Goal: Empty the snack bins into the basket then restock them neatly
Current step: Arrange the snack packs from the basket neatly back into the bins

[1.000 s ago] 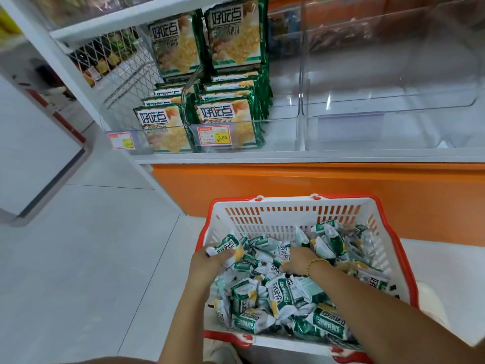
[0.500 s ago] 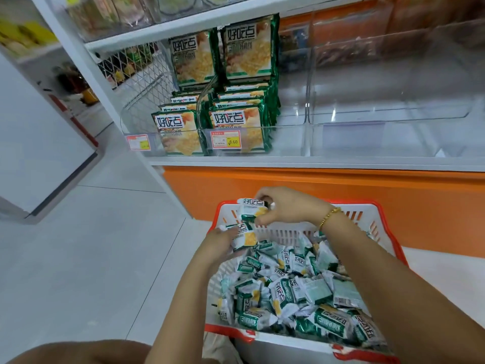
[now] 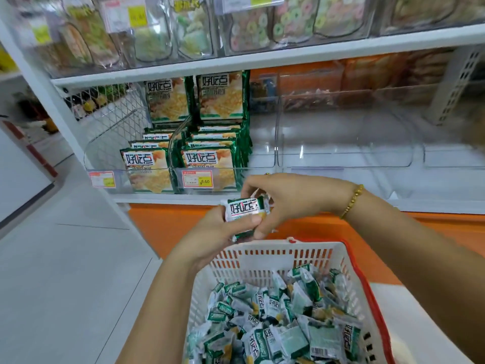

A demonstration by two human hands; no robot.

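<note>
The scene is a shop aisle with a pale tiled floor [image 3: 65, 271]. A white shelf unit [image 3: 262, 57] stands on an orange base panel [image 3: 162, 227]. Its lower shelf carries a row of clear plastic bins [image 3: 341, 153]. The two bins at the left hold large green biscuit packets [image 3: 207, 156], stacked flat at the front and upright behind. A red-and-yellow price tag [image 3: 197, 178] is fixed to the front of one of these bins. The shelf above holds clear bags of coloured ring snacks [image 3: 262, 24], which are blurred.

A white plastic basket with a red rim [image 3: 262, 258] sits low in front of the shelf. It is heaped with small green-and-white snack packets [image 3: 275, 319] lying at all angles.

Both hands are raised above the basket's far edge, in front of the shelf lip and near the middle bins. The left hand [image 3: 217, 232] grips a small stack of the same packets [image 3: 245, 210] from below, its fingers curled round the stack. The right hand [image 3: 294, 200] meets it from the right. Its fingers [image 3: 253, 183] are bent over the top of the stack and its thumb sits beneath, pinching the packets. A gold bracelet [image 3: 353, 200] circles the right wrist.
</note>
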